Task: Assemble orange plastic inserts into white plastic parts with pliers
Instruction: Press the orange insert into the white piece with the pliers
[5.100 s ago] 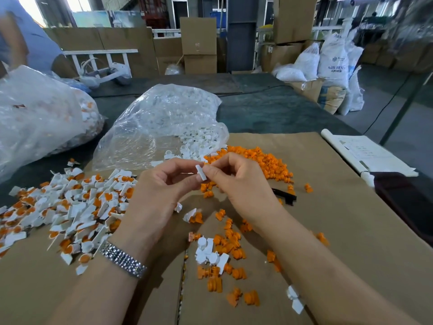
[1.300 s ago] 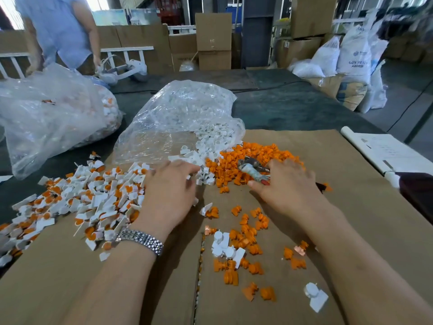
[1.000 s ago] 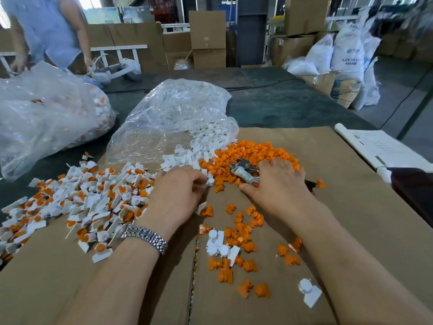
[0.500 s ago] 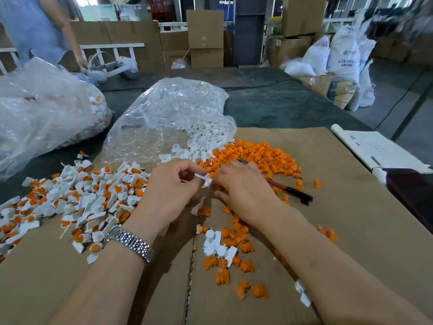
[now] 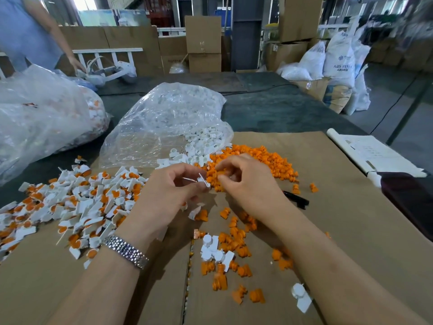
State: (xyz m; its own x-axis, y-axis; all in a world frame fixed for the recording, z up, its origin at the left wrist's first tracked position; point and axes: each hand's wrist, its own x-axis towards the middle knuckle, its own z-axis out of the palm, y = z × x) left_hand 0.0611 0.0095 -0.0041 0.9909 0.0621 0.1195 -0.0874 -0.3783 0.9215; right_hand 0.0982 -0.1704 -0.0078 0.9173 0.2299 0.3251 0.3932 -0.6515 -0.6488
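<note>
Left hand (image 5: 168,193) is pinching a small white part (image 5: 203,179) between thumb and fingers, held just above the cardboard sheet (image 5: 339,231), right at the near edge of the orange insert pile (image 5: 253,163). Right hand (image 5: 246,184) sits just beside it with fingers curled in; can't tell if there's an insert in there, the fingertips hide it.

The pliers (image 5: 296,200) lie flat on the cardboard just right of the right hand, only the dark handle end showing. Half a second ago more of them was visible, red handle and all, and a second before that the right hand was actually on them, so they've been put down and both hands have come together over the part.

Room-wise: the finished pile (image 5: 77,202) of white-and-orange pieces crowds the left, spilling off the cardboard's left edge onto the dark tabletop (image 5: 269,109). A clear bag (image 5: 164,123) of white parts blocks the far middle. Loose inserts and a few white parts litter the near middle. The right side of the cardboard is mostly bare out to a white paper roll (image 5: 365,151) along the right edge.
</note>
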